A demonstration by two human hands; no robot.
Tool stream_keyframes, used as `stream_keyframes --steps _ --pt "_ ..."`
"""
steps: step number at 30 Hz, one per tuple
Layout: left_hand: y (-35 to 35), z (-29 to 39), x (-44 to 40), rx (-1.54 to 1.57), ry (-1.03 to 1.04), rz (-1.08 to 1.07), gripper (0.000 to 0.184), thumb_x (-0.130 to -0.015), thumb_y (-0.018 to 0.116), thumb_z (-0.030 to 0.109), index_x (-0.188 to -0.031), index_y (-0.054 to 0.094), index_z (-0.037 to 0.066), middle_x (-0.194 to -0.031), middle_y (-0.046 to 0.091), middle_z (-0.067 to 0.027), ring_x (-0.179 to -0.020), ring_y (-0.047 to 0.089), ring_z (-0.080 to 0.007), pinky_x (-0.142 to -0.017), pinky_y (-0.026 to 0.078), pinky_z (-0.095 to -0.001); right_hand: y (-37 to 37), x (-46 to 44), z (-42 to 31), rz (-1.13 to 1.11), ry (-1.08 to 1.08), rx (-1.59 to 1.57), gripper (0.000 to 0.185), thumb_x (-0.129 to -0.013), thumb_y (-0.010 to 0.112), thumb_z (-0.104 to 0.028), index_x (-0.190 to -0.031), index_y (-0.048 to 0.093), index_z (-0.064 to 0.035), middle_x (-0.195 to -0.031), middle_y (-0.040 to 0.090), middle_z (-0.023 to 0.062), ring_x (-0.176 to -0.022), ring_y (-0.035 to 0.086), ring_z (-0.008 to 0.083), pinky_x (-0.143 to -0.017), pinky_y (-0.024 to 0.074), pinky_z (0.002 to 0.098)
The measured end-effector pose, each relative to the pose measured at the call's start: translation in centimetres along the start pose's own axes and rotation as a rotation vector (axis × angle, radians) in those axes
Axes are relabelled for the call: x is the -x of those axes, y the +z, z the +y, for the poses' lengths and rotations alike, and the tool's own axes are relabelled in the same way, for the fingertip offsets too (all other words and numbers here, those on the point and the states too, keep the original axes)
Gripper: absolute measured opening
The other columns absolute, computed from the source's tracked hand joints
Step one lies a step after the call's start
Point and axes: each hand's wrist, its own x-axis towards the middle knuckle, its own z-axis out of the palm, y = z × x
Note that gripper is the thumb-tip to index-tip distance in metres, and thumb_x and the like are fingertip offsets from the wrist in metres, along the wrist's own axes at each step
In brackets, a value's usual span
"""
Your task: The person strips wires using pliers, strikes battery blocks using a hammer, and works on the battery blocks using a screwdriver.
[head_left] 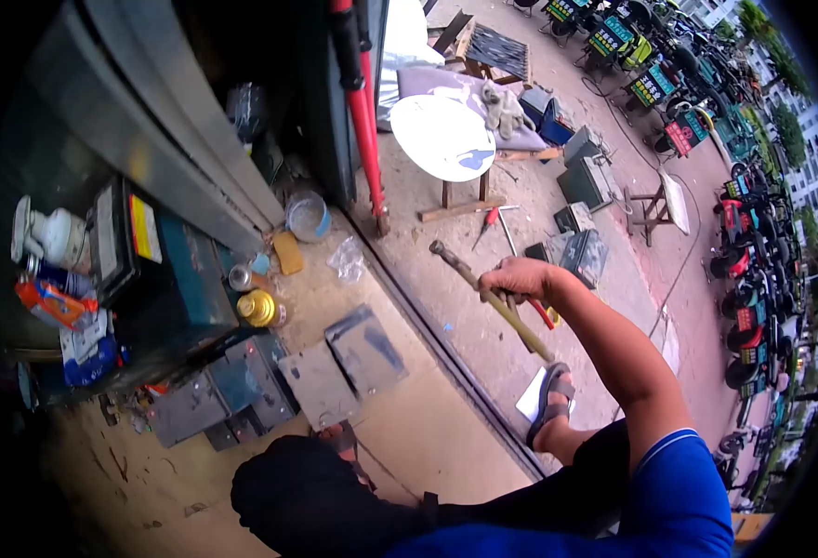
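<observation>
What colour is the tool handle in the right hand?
The tool handle is yellowish-brown, best seen in the head view.

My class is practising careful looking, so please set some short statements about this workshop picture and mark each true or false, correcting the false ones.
1. The right hand grips a long-handled tool. True.
2. Both of the person's hands are in view. False: only the right hand shows.
3. The short sleeve is red. False: it is blue, with a thin pale stripe near the edge.
4. A yellow block lies beside the see-through tub. True.
5. The gold-topped can stands among the parked bikes. False: it stands next to a silver-topped can.
6. White paper lies beside a sandal. True.
</observation>
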Motion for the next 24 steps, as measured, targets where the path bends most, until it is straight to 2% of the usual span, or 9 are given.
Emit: stream_keyframes --steps 9,15,20,24 --pt "7.0 5.0 0.3 0.067 -0.041 0.074 0.042 -0.095 0.059 0.038 -0.126 0.067 0.009 -0.115 0.070 -0.0226 -0.110 0.066 -0.0397 -0.097 0.050 -0.0477 -5.9 -1.3 3.5 -0.089 0.038 0.112 0.034 -0.076 0.077 -0.039 -0.073 0.071 -0.0053 -0.063 0.056 -0.0009 -0.045 0.041 0.0087 -0.040 0.0272 0.0276" --pt "8.7 5.7 1.8 0.088 -0.013 0.147 0.042 -0.095 0.059 0.038 -0.126 0.067 0.010 -0.115 0.070 -0.0227 -0.110 0.066 -0.0400 -0.096 0.050 -0.0479 -6.5 -2.4 7.1 -0.137 0.077 0.231 0.038 -0.077 0.075 -0.043 -0.069 0.066 -0.0076 -0.060 0.053 -0.0010 -0.042 0.039 0.0097 -0.039 0.0274 0.0273" --pt "8.2 4.9 5.1 0.094 0.017 0.218 0.042 -0.096 0.059 0.038 -0.126 0.067 0.010 -0.114 0.071 -0.0228 -0.110 0.066 -0.0402 -0.096 0.050 -0.0481 -6.3 0.1 8.5 -0.170 0.025 0.394 0.041 -0.077 0.075 -0.047 -0.068 0.067 -0.0075 -0.059 0.052 -0.0009 -0.042 0.041 0.0105 -0.039 0.0298 0.0277" --pt "5.0 3.7 8.3 0.037 0.066 0.269 0.042 -0.096 0.059 0.038 -0.126 0.067 0.010 -0.114 0.071 -0.0228 -0.110 0.066 -0.0404 -0.096 0.050 -0.0482 -6.8 5.2 7.5 -0.187 -0.064 0.384 0.039 -0.078 0.076 -0.044 -0.069 0.066 -0.0065 -0.060 0.053 -0.0008 -0.042 0.038 0.0097 -0.039 0.0276 0.0283"
